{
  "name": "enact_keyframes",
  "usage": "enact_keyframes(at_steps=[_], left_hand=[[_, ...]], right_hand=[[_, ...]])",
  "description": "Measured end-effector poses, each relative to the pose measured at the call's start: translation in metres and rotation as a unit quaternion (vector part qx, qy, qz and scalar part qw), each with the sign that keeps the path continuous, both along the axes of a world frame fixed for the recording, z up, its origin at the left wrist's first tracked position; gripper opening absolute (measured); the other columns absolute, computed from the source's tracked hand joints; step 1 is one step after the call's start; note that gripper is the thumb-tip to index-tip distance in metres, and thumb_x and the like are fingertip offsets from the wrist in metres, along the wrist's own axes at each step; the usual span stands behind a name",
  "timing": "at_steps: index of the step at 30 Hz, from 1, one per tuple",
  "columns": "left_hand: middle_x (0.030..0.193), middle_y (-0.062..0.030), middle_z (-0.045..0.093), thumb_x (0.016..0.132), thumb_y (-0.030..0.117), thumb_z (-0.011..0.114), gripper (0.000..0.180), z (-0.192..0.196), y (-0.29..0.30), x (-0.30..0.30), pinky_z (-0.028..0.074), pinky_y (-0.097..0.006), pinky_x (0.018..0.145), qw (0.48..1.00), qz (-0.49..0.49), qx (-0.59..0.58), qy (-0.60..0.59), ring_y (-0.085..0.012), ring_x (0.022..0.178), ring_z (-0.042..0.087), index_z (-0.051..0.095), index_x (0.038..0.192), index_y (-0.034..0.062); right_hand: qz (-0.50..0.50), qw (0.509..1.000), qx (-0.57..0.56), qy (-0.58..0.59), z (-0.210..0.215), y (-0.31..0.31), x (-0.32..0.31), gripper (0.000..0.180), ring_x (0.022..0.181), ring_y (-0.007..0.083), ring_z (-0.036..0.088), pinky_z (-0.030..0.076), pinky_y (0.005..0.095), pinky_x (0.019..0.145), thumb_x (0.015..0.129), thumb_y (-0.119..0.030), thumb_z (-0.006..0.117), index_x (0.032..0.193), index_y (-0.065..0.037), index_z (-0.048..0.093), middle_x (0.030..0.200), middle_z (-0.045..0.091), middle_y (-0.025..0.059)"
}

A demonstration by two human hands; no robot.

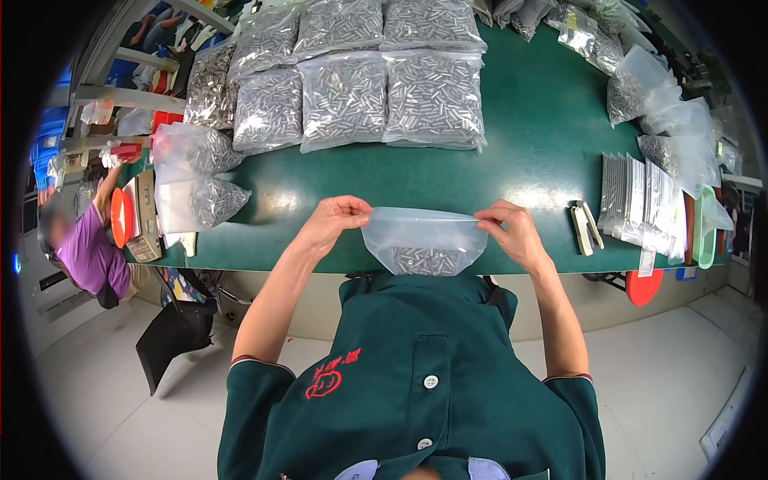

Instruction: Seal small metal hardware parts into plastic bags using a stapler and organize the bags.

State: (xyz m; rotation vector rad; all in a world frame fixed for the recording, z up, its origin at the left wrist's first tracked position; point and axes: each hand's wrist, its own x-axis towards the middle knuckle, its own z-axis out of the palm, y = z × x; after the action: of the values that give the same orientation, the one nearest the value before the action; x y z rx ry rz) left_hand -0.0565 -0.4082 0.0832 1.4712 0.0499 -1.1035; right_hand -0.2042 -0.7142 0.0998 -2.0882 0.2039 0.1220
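A clear plastic bag [424,228] hangs at the table's front edge, stretched wide between my two hands. Small silvery metal pins [428,261] lie heaped in its bottom. My left hand [340,220] pinches the bag's upper left corner between thumb and fingers. At the upper right corner, my right hand [512,230] grips the bag the same way. Its top edge runs nearly straight from one hand to the other.
Full bags of metal pins [344,100] stand in rows at the back of the green table [528,136]. A stapler [586,228] and a stack of small packets [644,204] lie right. Part-filled bags [216,200] sit left. A person [92,248] is beyond, near a black chair [176,336].
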Motion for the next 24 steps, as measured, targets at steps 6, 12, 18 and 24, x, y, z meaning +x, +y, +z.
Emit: enact_keyframes(at_steps=[6, 12, 18, 24], left_hand=[[0.088, -0.0071, 0.066, 0.075, 0.002, 0.066, 0.020, 0.034, -0.015, 0.003, 0.048, -0.027, 0.071, 0.952, -0.169, 0.157, -0.201, -0.0136, 0.077, 0.060, 0.067, 0.095, 0.0001], [0.084, -0.0105, 0.065, 0.077, 0.006, 0.063, 0.013, 0.045, -0.020, -0.008, 0.047, -0.033, 0.068, 0.828, -0.265, 0.210, -0.448, -0.0236, 0.074, 0.061, 0.066, 0.089, 0.0000], [0.082, -0.0087, 0.063, 0.080, 0.008, 0.060, 0.012, 0.047, -0.014, -0.004, 0.046, -0.033, 0.068, 0.865, -0.272, 0.169, -0.387, -0.0206, 0.076, 0.059, 0.064, 0.085, -0.0023], [0.085, -0.0044, 0.062, 0.085, 0.016, 0.058, 0.019, 0.015, -0.007, 0.016, 0.042, -0.028, 0.077, 0.959, -0.235, 0.139, -0.073, -0.0120, 0.081, 0.054, 0.063, 0.087, -0.0014]], right_hand=[[-0.001, 1.000, -0.002, -0.011, -0.001, 0.000, -0.002, 0.014, 0.064, 0.0231, 0.055, 0.045, 0.0338, 0.060, 0.076, -0.005, 0.066, 0.090, -0.001, 0.067, 0.077, 0.060, 0.0110], [0.014, 0.998, -0.034, -0.045, 0.007, 0.003, -0.002, 0.013, 0.066, 0.0271, 0.057, 0.046, 0.0353, 0.061, 0.076, -0.004, 0.065, 0.089, -0.001, 0.067, 0.078, 0.060, 0.0115], [0.041, 0.989, -0.093, -0.105, 0.009, 0.004, -0.005, 0.009, 0.067, 0.0290, 0.056, 0.047, 0.0363, 0.061, 0.077, -0.003, 0.063, 0.085, 0.001, 0.064, 0.077, 0.059, 0.0096], [0.008, 0.987, 0.105, 0.125, -0.013, -0.005, -0.001, 0.009, 0.066, 0.0154, 0.057, 0.046, 0.0306, 0.062, 0.081, -0.005, 0.060, 0.086, 0.003, 0.062, 0.070, 0.059, 0.0062]])
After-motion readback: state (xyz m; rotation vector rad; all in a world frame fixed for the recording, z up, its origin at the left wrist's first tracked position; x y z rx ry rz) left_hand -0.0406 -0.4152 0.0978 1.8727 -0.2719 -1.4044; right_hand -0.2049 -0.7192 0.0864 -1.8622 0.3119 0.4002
